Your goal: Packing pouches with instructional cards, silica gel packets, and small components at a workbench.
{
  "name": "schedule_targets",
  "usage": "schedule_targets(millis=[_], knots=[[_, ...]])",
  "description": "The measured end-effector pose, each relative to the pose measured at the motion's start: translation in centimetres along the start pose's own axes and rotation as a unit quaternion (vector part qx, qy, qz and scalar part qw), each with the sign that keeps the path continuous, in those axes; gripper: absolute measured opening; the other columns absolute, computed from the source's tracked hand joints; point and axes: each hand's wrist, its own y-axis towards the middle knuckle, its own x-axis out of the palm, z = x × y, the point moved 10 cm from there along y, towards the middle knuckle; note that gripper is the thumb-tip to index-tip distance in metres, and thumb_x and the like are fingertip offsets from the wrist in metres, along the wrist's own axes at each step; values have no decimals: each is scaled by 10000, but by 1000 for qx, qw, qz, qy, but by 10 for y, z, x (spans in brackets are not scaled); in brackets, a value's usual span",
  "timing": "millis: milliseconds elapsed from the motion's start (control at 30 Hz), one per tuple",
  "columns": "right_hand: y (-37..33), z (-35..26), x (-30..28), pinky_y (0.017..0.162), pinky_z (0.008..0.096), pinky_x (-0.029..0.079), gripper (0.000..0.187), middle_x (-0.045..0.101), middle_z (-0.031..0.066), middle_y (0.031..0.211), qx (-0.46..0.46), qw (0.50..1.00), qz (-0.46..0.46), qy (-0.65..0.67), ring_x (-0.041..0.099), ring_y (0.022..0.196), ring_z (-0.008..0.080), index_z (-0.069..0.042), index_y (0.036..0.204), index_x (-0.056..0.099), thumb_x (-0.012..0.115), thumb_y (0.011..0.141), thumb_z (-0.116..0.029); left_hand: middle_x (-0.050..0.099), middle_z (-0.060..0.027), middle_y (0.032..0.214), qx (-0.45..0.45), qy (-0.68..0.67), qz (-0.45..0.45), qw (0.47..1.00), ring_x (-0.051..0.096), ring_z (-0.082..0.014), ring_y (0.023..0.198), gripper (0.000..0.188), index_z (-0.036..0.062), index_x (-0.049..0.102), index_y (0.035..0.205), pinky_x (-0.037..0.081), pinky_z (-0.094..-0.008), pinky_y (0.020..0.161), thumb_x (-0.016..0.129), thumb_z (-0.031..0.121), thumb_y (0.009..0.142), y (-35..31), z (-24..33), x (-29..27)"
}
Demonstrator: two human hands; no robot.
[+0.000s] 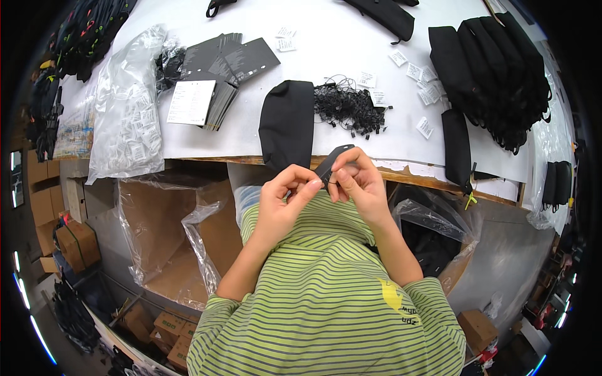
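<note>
Just off the table's front edge, my left hand [283,195] and my right hand [362,183] meet with fingertips pinched. A narrow dark hang tag [331,164], seen nearly edge-on, is held by my right hand. The left thumb and forefinger press together at the tag's lower end; whatever they pinch is too small to make out. A black fabric pouch [288,119] lies beyond my left hand, its near end reaching over the edge. Right of the pouch is a tangled pile of black tag strings [352,108] with small plastic ends.
Dark printed cards [251,61] are fanned and stacked left of the pouch, beside a clear plastic bag [128,106] of white labels. Loose white labels [424,128] and a heap of black pouches [492,75] lie right. Plastic-lined cartons [157,232] stand below the table's wooden edge [395,172].
</note>
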Motion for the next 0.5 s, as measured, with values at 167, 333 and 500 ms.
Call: schedule_targets(millis=[167,333,500], knots=[[2,-2,3,520,181,354,115,549,33,726,-38,999,0,-3,518,613,78,-52,1013,476,520,967,-148,498,76,619,13,17,-20,1000,339,11,547,109,27,585,852,230,-187,493,624,122,886,0,1,4],[-1,-1,4,548,191,376,111,552,29,755,-11,1000,-10,21,521,637,79,-42,1019,482,541,949,-106,500,69,611,15,13,-33,999,326,9,542,108,25,573,849,221,-186,485,620,115,887,0,1,6],[-1,0,6,577,206,399,132,568,28,790,-17,999,-12,39,525,668,77,-32,1027,487,567,926,-57,497,61,599,26,29,-48,998,309,6,518,103,13,569,848,205,-190,467,615,97,886,0,4,10]])
